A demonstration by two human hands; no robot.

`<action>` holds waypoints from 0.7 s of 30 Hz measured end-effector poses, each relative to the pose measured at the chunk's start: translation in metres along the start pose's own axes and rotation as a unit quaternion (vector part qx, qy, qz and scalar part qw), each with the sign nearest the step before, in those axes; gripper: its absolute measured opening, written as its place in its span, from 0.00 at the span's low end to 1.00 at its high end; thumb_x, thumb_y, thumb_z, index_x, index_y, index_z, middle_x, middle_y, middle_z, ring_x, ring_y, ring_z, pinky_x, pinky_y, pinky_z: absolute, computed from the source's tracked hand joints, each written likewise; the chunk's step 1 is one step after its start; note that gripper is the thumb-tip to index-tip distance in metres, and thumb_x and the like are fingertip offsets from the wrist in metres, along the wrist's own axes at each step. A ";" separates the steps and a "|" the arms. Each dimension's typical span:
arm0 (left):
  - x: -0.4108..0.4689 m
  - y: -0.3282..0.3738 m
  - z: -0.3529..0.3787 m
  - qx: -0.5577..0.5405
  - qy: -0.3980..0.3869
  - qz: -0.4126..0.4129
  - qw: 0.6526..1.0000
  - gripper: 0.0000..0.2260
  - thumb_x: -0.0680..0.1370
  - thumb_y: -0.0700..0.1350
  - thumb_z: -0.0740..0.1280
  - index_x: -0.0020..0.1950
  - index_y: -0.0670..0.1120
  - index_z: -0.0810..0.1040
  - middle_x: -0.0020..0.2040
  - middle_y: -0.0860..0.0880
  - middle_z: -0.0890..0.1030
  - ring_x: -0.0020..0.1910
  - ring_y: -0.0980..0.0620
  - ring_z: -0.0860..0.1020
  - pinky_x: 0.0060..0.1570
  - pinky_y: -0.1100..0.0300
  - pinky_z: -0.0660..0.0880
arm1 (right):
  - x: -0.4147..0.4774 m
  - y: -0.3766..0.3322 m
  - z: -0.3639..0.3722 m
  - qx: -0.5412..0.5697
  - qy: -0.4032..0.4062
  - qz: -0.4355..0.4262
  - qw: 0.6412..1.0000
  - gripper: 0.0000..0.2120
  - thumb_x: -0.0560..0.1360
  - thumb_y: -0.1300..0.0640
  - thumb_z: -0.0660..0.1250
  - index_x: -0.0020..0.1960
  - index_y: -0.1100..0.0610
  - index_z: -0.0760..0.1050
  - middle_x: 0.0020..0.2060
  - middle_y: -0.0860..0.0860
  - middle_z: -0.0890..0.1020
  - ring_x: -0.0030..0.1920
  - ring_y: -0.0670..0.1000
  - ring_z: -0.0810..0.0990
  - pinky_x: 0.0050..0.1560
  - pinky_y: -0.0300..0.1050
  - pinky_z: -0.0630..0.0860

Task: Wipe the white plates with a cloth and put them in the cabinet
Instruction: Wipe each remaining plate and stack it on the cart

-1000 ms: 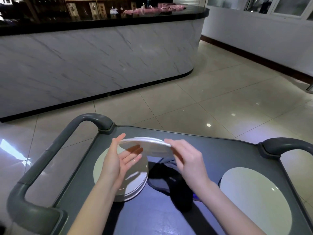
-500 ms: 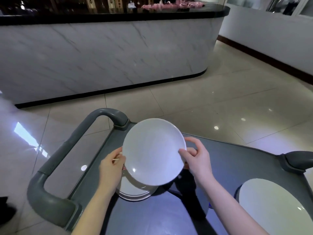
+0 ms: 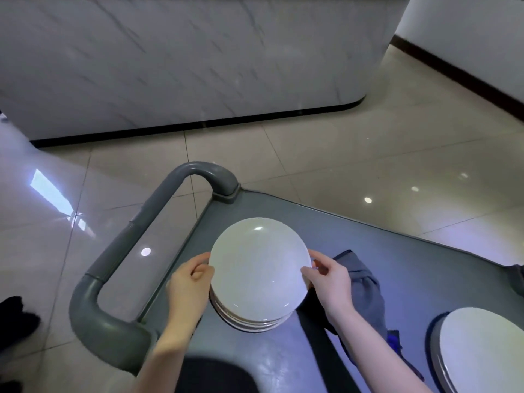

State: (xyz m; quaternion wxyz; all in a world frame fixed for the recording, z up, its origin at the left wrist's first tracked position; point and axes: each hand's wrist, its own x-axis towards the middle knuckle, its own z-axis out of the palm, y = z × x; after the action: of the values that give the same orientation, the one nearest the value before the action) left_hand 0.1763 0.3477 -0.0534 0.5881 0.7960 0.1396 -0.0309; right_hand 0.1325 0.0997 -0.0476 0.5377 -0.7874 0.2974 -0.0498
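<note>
Grey cart surface (image 3: 397, 268) bears two plate stacks (image 3: 252, 324) (image 3: 482, 344) and one cloth (image 3: 365, 287); left hand (image 3: 188, 287) and right hand (image 3: 330, 282) each pinch the top plate (image 3: 259, 268) by its rim.

Glossy white plate (image 3: 259, 272) — matt grey cart top (image 3: 397, 259) — soft dark cloth (image 3: 365, 290)

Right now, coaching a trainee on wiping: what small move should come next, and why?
Probably the right hand should let go and take the dark grey cloth lying beside it on the grey cart, the left hand holding on: both hands pinch the round white plate by its rim above the stack of white plates.
</note>
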 end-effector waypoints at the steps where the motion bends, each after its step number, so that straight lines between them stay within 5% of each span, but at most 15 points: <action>1: 0.002 -0.002 -0.002 -0.004 -0.005 -0.002 1.000 0.19 0.77 0.35 0.67 0.47 0.62 0.83 0.37 0.55 0.84 0.39 0.52 0.80 0.47 0.57 0.76 | 0.000 0.001 0.003 -0.007 0.007 -0.003 1.000 0.21 0.67 0.64 0.69 0.42 0.36 0.82 0.37 0.48 0.80 0.35 0.48 0.76 0.41 0.40 0.71; 4: 0.007 -0.010 -0.006 -0.012 -0.023 -0.015 1.000 0.20 0.77 0.34 0.66 0.47 0.62 0.82 0.31 0.57 0.80 0.32 0.55 0.75 0.45 0.57 0.73 | 0.001 0.003 0.011 -0.015 0.020 -0.004 1.000 0.21 0.68 0.65 0.70 0.46 0.38 0.81 0.44 0.51 0.79 0.37 0.46 0.77 0.43 0.35 0.71; 8: 0.008 -0.020 -0.006 0.015 -0.028 -0.024 0.999 0.17 0.76 0.34 0.67 0.51 0.57 0.84 0.27 0.57 0.71 0.31 0.53 0.69 0.45 0.57 0.70 | 0.001 0.006 0.015 -0.030 0.033 -0.003 0.999 0.18 0.68 0.66 0.70 0.46 0.43 0.83 0.41 0.50 0.76 0.34 0.39 0.74 0.39 0.26 0.68; 15: 0.010 -0.021 -0.005 0.043 -0.045 -0.003 0.998 0.14 0.77 0.34 0.69 0.59 0.48 0.84 0.36 0.52 0.72 0.35 0.53 0.72 0.50 0.54 0.74 | -0.002 0.011 0.016 -0.039 0.043 0.004 0.998 0.19 0.70 0.66 0.69 0.49 0.43 0.83 0.43 0.50 0.76 0.36 0.42 0.74 0.41 0.26 0.67; 18: 0.007 -0.018 -0.005 0.049 -0.054 -0.010 0.997 0.14 0.78 0.36 0.68 0.61 0.49 0.82 0.42 0.46 0.77 0.39 0.49 0.76 0.55 0.46 0.77 | 0.000 0.012 0.014 -0.042 0.025 0.005 0.999 0.18 0.71 0.65 0.68 0.52 0.44 0.83 0.43 0.49 0.75 0.35 0.40 0.74 0.40 0.25 0.67; 21: 0.003 -0.012 -0.007 0.083 -0.037 0.008 0.996 0.14 0.77 0.37 0.70 0.61 0.50 0.82 0.51 0.44 0.80 0.46 0.48 0.80 0.57 0.49 0.77 | 0.000 0.013 0.009 -0.046 0.002 -0.003 0.999 0.17 0.71 0.64 0.69 0.54 0.45 0.83 0.45 0.49 0.76 0.37 0.42 0.75 0.41 0.25 0.67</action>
State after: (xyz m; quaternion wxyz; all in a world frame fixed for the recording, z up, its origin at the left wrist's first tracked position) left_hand 0.1751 0.3579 -0.0629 0.5249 0.8415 0.1082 -0.0676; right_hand 0.1303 0.1034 -0.0629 0.5002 -0.8122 0.2979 -0.0388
